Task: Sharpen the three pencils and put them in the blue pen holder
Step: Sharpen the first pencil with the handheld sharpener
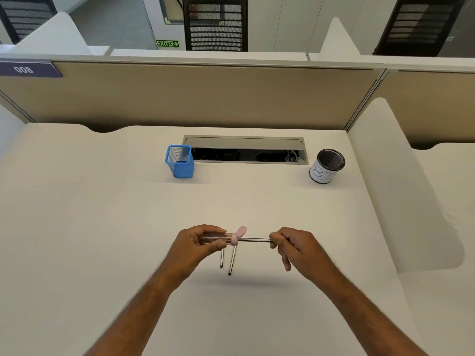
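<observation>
My left hand (198,244) grips a clear tube-shaped sharpener (232,238) with a pink collar and an open pink lid. A dark pencil (254,239) lies level with one end in the sharpener; my right hand (295,246) pinches its other end. Both hands hover above the white desk (102,227). Two more dark pencils (227,260) lie on the desk just below the sharpener, partly hidden by my left hand. The blue mesh pen holder (180,161) stands upright at the back, left of centre, with nothing visible inside.
A round black mesh cup with a white paper label (326,167) stands at the back right. An open cable slot (246,150) runs between the two holders. Beige partitions (205,98) wall the desk behind and a white divider (401,188) on the right.
</observation>
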`<state>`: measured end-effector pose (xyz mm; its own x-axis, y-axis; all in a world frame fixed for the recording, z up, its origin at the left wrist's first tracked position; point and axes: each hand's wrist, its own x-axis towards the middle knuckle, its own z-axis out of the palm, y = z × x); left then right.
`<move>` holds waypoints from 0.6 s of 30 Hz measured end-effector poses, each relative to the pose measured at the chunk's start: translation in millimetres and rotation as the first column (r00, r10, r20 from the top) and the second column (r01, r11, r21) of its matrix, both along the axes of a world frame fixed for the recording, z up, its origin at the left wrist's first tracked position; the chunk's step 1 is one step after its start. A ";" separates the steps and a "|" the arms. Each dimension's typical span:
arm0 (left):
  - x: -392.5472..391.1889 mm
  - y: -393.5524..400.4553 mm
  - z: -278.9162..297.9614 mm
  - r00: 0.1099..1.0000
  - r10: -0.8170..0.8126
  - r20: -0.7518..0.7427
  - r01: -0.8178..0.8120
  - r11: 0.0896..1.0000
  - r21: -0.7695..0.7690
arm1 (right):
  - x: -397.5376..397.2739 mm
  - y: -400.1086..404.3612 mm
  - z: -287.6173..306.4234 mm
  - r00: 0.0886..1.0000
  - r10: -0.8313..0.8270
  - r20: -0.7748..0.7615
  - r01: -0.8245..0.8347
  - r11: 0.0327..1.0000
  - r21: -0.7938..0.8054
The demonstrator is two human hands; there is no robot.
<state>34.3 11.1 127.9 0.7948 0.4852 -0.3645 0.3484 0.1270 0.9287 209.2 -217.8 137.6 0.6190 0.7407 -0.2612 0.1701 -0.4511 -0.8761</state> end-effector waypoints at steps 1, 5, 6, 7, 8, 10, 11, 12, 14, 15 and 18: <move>-0.5 1.3 0.2 1.000 0.003 -0.001 -0.003 1.000 0.003 | -0.4 0.4 0.3 1.000 0.002 -0.006 -0.002 1.000 0.013; -1.3 5.5 1.1 1.000 0.026 -0.011 -0.026 0.999 0.037 | -0.1 0.4 -2.4 0.999 0.033 -0.023 -0.031 0.996 0.081; -1.3 6.1 1.9 1.000 0.030 -0.008 -0.029 0.999 0.039 | -0.5 0.2 -3.0 0.999 0.038 -0.028 -0.035 0.996 0.081; -1.3 6.4 2.3 1.000 0.031 -0.005 -0.031 0.999 0.036 | -1.1 0.2 -3.2 0.999 0.037 -0.021 -0.036 0.996 0.082; -1.3 6.6 2.7 1.000 0.031 -0.003 -0.031 0.999 0.035 | -1.7 0.3 -2.5 0.999 0.034 0.003 -0.034 0.996 0.080; -1.1 6.6 3.1 1.000 0.029 -0.004 -0.029 0.999 0.032 | -2.7 0.8 -0.8 0.997 0.018 0.070 -0.023 0.997 0.075; -1.1 6.3 2.9 1.000 0.025 -0.003 -0.025 0.999 0.028 | -3.3 0.6 0.1 0.996 0.008 0.092 -0.015 0.997 0.074; -1.2 6.0 2.9 1.000 0.021 -0.002 -0.021 0.999 0.027 | -3.4 0.2 0.8 0.995 0.001 0.101 -0.008 0.997 0.075; -1.5 5.7 3.3 1.000 0.014 -0.004 -0.014 0.999 0.036 | -4.5 -0.5 1.7 0.994 -0.004 0.112 -0.004 0.997 0.078; -1.7 5.5 3.3 1.000 0.012 -0.004 -0.012 0.999 0.036 | -5.1 -0.6 2.5 0.993 0.000 0.117 -0.009 0.997 0.078; -2.2 4.4 3.6 1.000 0.012 -0.003 -0.012 1.000 0.021 | -6.4 0.5 2.4 0.995 0.015 0.101 -0.022 0.998 0.062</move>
<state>32.2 15.5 131.5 0.7877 0.5025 -0.3566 0.3500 0.1114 0.9301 202.7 -217.4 140.0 0.6258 0.7652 -0.1509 0.2668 -0.3918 -0.8805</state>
